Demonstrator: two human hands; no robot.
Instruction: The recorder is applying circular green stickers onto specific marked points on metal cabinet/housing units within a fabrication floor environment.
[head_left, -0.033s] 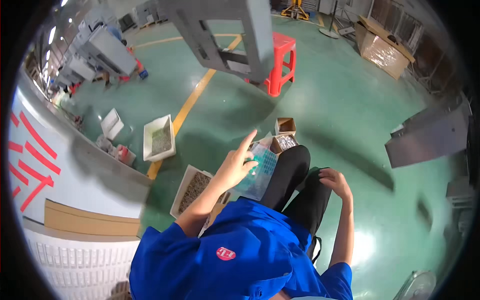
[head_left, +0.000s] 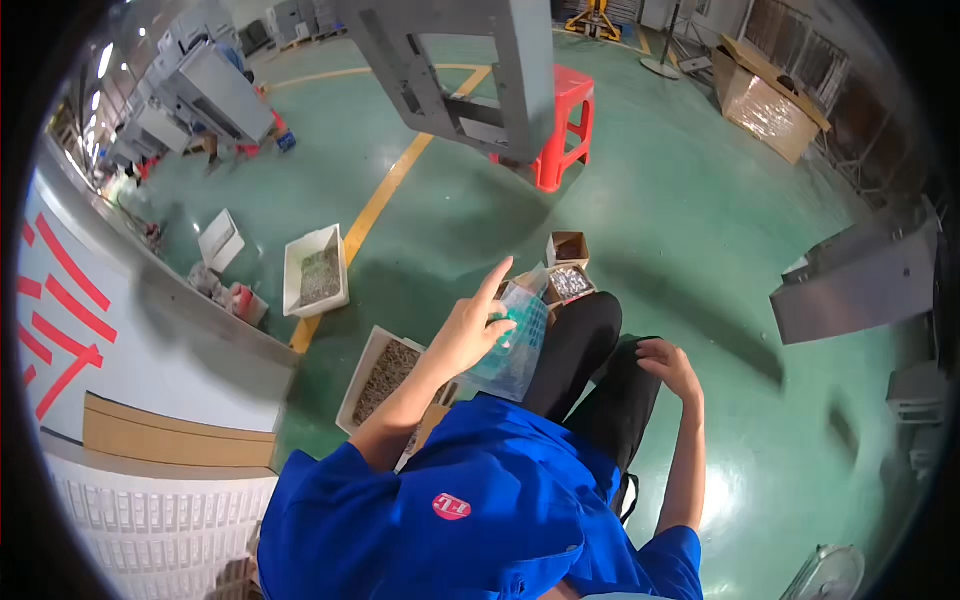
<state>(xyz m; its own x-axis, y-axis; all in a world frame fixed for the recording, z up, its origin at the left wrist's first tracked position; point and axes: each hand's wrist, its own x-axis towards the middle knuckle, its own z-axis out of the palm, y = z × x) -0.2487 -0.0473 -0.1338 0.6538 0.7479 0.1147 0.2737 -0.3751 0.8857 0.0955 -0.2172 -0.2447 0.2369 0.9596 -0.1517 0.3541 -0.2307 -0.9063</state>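
Note:
My left hand (head_left: 470,325) is raised in front of my left leg, its index finger stretched out and the other fingers loosely bent and apart. Close by those fingers is a clear plastic bag (head_left: 508,372) with teal, grid-like contents, beside my left thigh. I see nothing held in this hand, though the bag behind it makes contact hard to judge. My right hand (head_left: 672,366) rests on my right knee with its fingers loosely extended. Just past my left knee, a small box (head_left: 570,284) holds shiny metal parts, and a brown carton (head_left: 568,248) stands behind it.
White bins of small parts stand on the left, one near my elbow (head_left: 352,405) and one farther off (head_left: 342,240). A grey metal cabinet frame (head_left: 535,90) looms ahead by a red stool (head_left: 566,125). At right are a grey panel (head_left: 860,285) and a wrapped carton (head_left: 765,105).
The whole view has shifted very slightly. Both hands keep the same pose and place.

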